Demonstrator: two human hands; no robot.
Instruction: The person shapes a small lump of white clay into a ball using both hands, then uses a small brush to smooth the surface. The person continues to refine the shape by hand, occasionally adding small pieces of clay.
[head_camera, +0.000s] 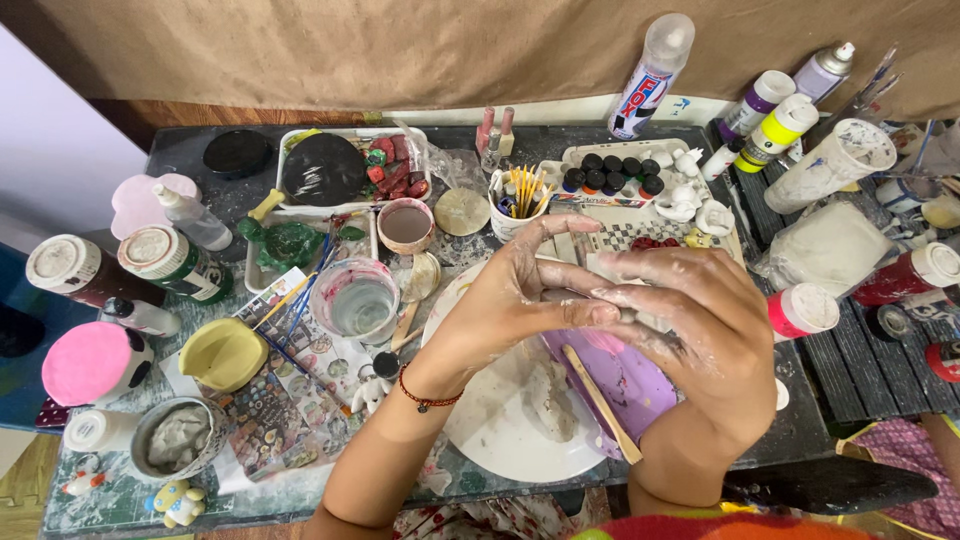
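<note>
My left hand (510, 290) and my right hand (700, 320) meet above a white round plate (490, 430). Both are smeared with pale clay. Their fingers pinch a small piece of pale clay (565, 296), which is mostly hidden between them. A red bead bracelet (425, 398) circles my left wrist. Under the hands lie a purple sheet (625, 385), a grey lump of clay (550, 400) and a wooden stick (600, 405).
A cup of cloudy water (360, 300) and blue brushes (300, 300) stand left of the plate. A yellow bowl (220, 355), a bowl of grey clay (178, 438), paint jars (610, 175), spray cans (650, 75) and bottles crowd the dark table (800, 430).
</note>
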